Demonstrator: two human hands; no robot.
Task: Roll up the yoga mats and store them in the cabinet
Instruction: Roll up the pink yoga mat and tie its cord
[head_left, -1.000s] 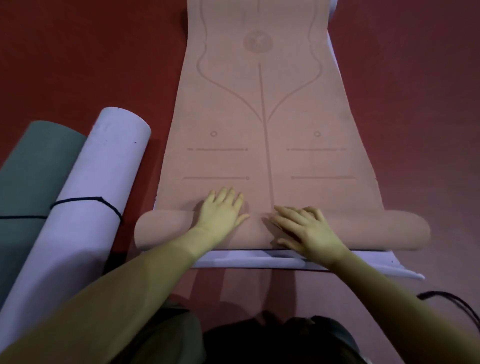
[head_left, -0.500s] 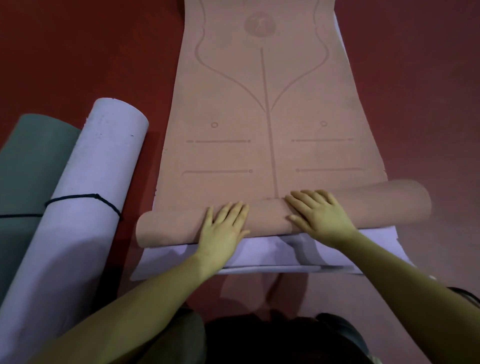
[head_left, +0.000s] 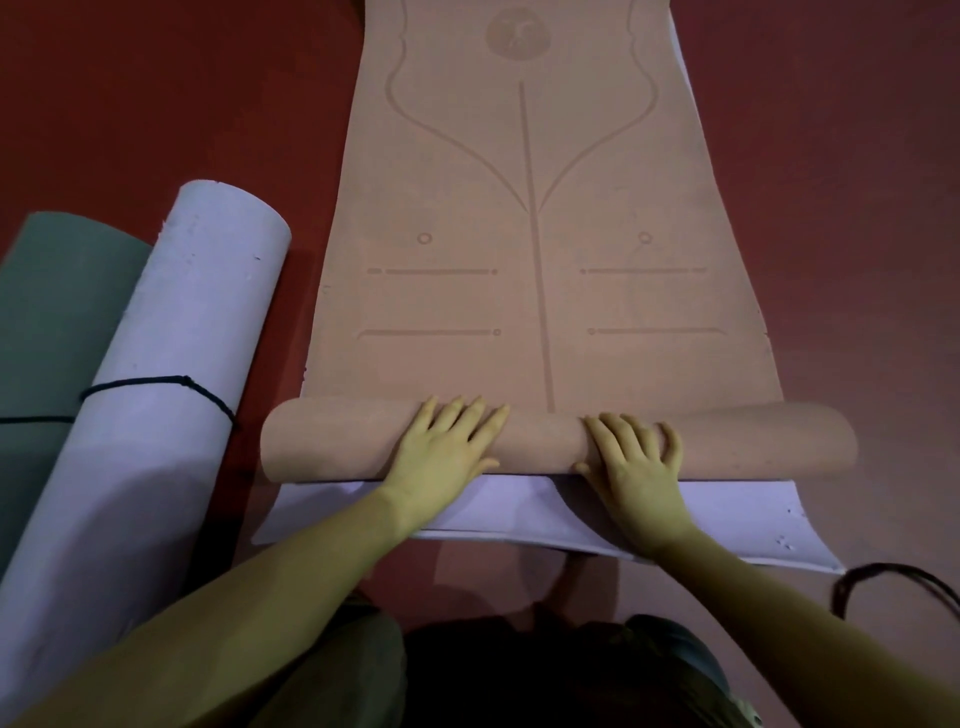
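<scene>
1. Kneeling at the bottom edge of the view, dark clothing just showing, with a black cord (head_left: 893, 584) lying looped on the red floor (head_left: 831, 208) to the right.
2. Lying flat just ahead of the knees: the near end of a lavender mat (head_left: 727, 514), exposed in a strip and poking out again along the far right edge beneath the mat above.
3. Pressing down on the rolled end of the pink mat (head_left: 530, 312) with the left hand (head_left: 441, 452), fingers straight and spread over the top of the roll, gripping nothing.
4. Resting the right hand (head_left: 636, 457) on the same roll just beside it, fingers bending slightly over the curve; possibly hooking the far side, though hard to tell from here.
5. Stretching away beyond the roll: the unrolled remainder of the pink mat, printed with alignment lines and a round emblem.
6. Lying at the left, already rolled: a lavender roll (head_left: 156, 395) tied with a black string (head_left: 171, 387), touching a grey-green roll (head_left: 47, 322) beside it.
</scene>
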